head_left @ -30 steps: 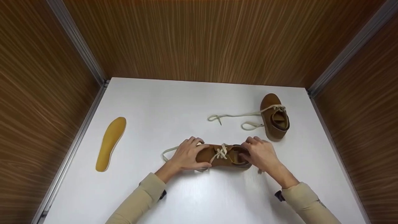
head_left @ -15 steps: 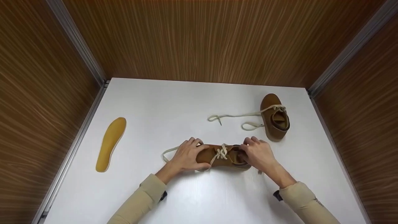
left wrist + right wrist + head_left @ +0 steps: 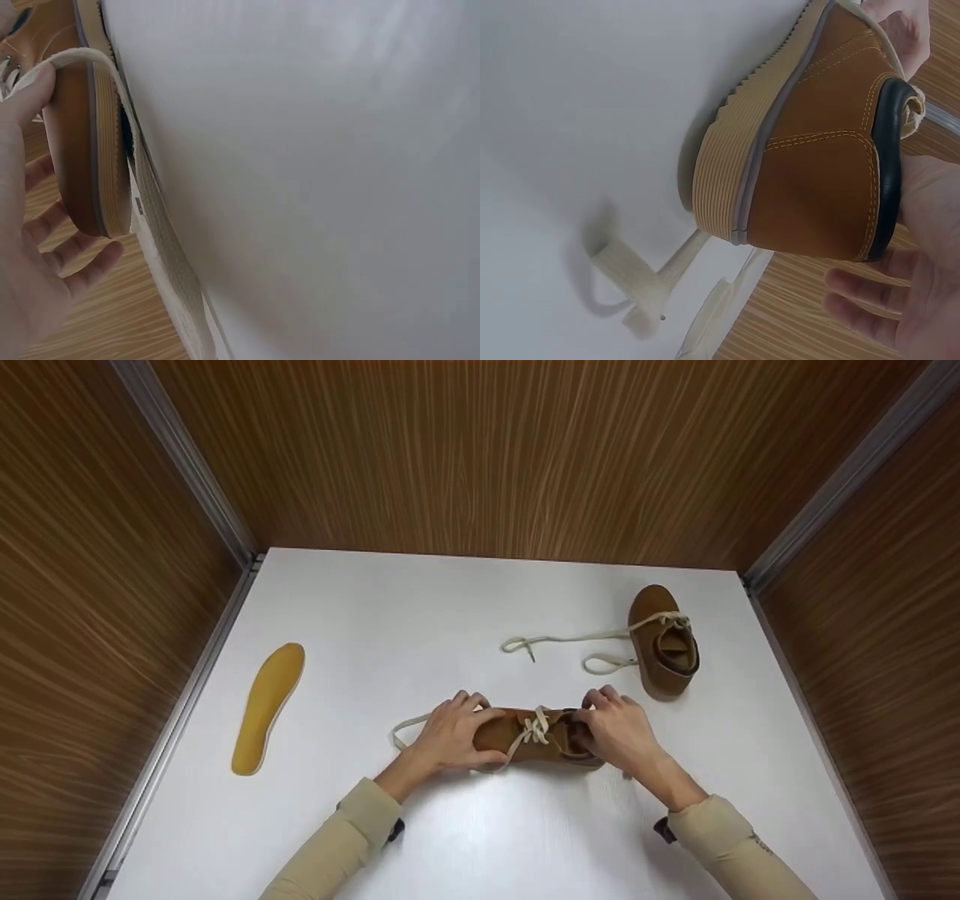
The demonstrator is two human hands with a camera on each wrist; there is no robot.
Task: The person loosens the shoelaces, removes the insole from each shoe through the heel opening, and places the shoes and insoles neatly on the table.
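Note:
A brown lace-up shoe [image 3: 497,733] lies sideways in front of me, its toe to the left. My left hand [image 3: 448,735] holds the toe, thumb on the near side and fingers on the far side; in the left wrist view a pale lace [image 3: 161,210] passes over the thumb. At the heel end, my right hand [image 3: 621,729] grips the far side of the dark collar [image 3: 887,172]. Its thumb reaches into the shoe opening, where the tip is hidden, while the fingers stay outside. A yellow insole [image 3: 268,709] lies apart at the far left.
A second brown shoe [image 3: 654,600] stands at the back right, its laces [image 3: 570,639] stretched leftward over the white table [image 3: 420,607]. Wood-grain panels [image 3: 480,457] rise behind and on both sides. A loose lace end [image 3: 630,277] lies behind the heel.
My right hand has shifted slightly left and away from me at the shoe opening. The left hand, the insole and the second shoe have kept their places.

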